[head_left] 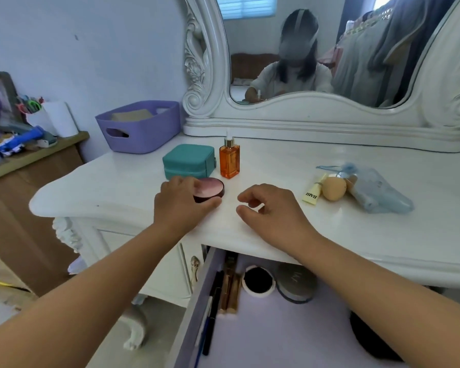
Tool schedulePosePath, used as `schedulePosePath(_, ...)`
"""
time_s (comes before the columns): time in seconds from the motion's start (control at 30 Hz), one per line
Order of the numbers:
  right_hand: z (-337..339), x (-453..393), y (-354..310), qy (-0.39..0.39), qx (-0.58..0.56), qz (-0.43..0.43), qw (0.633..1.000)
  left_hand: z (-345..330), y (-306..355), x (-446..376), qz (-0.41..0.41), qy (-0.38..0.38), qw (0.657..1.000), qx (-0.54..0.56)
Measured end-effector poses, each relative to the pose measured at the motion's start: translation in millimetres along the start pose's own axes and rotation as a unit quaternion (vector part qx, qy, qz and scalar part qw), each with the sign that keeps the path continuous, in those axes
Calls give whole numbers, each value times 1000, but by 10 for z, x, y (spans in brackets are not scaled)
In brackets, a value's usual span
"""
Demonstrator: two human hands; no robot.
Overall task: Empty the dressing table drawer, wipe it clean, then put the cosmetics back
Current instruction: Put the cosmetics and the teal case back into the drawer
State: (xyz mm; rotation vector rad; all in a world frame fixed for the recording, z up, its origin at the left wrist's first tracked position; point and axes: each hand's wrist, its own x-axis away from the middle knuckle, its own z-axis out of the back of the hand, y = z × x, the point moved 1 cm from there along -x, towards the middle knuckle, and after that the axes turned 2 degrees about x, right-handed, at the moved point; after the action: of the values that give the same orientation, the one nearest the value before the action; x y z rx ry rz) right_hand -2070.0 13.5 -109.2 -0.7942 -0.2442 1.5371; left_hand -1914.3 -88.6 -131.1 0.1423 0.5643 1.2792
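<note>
- Below, drawer (194, 322) pulled open under tabletop (117, 192): gold tubes (230, 288), dark pencils (213, 309), round black-centred puff (258, 280), grey compact (295, 285) inside.
- Purple basket (141, 128) at back left w/ a brownish item inside.
- Left hand (181, 205) on tabletop, fingers curled round pink-lidded compact (210, 191), beside teal case (189, 160) & orange dropper bottle (229, 158).
- Right hand (274, 208) nearby, loosely curled, holding nothing.

Head-worn view, forward and down

A home bedroom: ornate dressing table (356, 235), mirror (329, 49), hanging clothes (369, 49).
</note>
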Motion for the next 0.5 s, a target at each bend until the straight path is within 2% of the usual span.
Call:
schedulePosePath(0.13, -75, -105, 69, -8, 10, -44, 999, -86, 51, -99, 34, 16, 999, 20)
schedulePosePath(0.27, -93, -143, 95, -14, 17, -49, 999, -107, 104, -126, 30, 25, 997, 69)
schedulePosePath(0.5, -82, -639, 48, 78, -29, -78, 994, 30, 47, -35, -10, 40, 991, 128)
